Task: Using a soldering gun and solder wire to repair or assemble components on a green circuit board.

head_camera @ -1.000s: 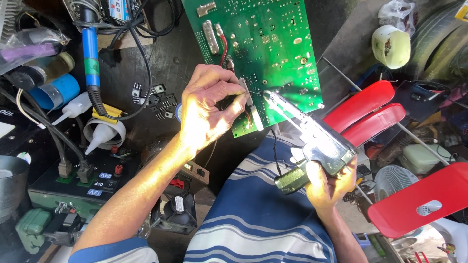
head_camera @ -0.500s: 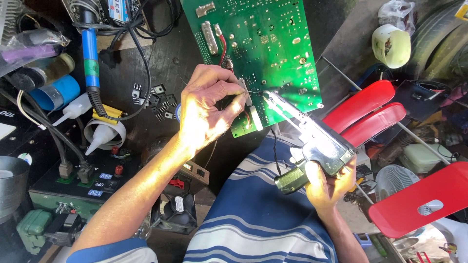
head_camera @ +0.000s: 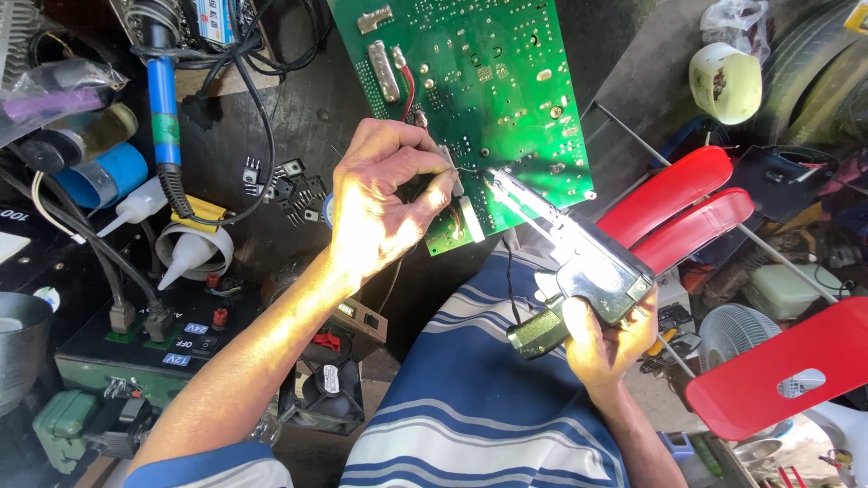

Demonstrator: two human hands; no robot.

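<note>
Down at the near edge of the green circuit board (head_camera: pixel 493 99), one soldering gun (head_camera: pixel 579 258) lies with its long axis on a slant, from the grip at lower right up to the bright tip at upper left. That tip points at the board's lower edge and touches a spot just beside the left fingertips. The right hand (head_camera: pixel 608 343) is closed around the gun's dark grip, over the person's lap in blue and white striped cloth (head_camera: pixel 470 407). The left hand (head_camera: pixel 384 203) is curled, thumb and fingers pinched on a thin wire (head_camera: pixel 466 169) at the board's near edge; the wire is too fine to tell more. The one board stands tilted, its long side running away from the person, its solder side up.

Toward the left edge of the dark workbench (head_camera: pixel 271 126) one blue-handled soldering iron (head_camera: pixel 163 86) sits roughly upright in its stand. Two white squeeze bottles (head_camera: pixel 185 258) lie near it, nozzles pointing lower left. A small cluster of black components (head_camera: pixel 289 185) lies between iron and board. To the right, well apart, are two red curved pieces (head_camera: pixel 674 208), side by side.
</note>
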